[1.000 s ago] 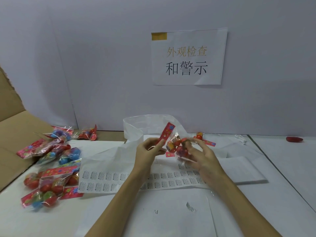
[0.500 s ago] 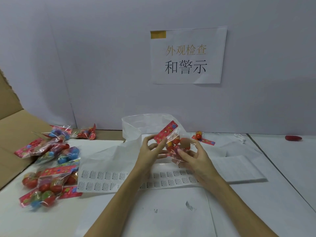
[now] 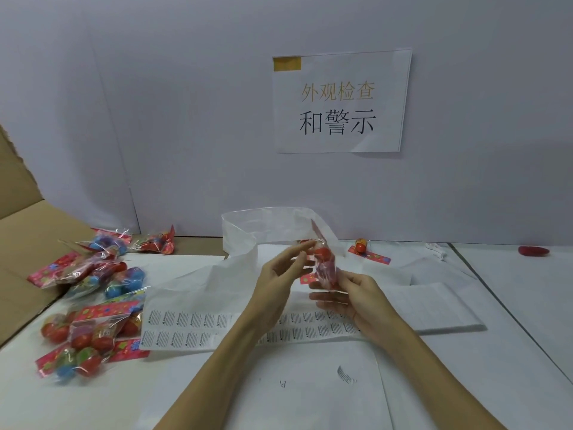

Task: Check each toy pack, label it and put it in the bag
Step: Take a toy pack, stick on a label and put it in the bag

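Since the earlier frames the toy pack [image 3: 324, 268] has turned from lying slantwise between both hands to standing nearly on edge at the centre of the frame, its red header strip now pointing up toward the bag. Most of the holding has passed to the right hand [image 3: 356, 296], whose thumb and fingers [image 3: 322, 285] pinch the lower part of the clear wrapper. The left hand [image 3: 279, 274] has loosened: its fingers are spread and fairly straight beside the pack's upper half, near it or just brushing it; motion blur keeps me from telling which. Held up and turned like this, the pack probably shows its other face for checking.

Behind the hands, just above centre, the translucent white bag [image 3: 263, 228] sits with its mouth open toward the person, likely so a finished pack can go straight in. Below the hands, across the middle of the frame, the sheet of warning labels [image 3: 192, 330] lies flat on the desk [image 3: 511, 352] within easy reach. At the left edge a heap of unchecked packs [image 3: 90, 305] waits, partly on a cardboard flap [image 3: 28, 231]. One more pack [image 3: 366, 251] lies right of the bag. A printed notice [image 3: 341, 100] is taped to the wall at upper right.
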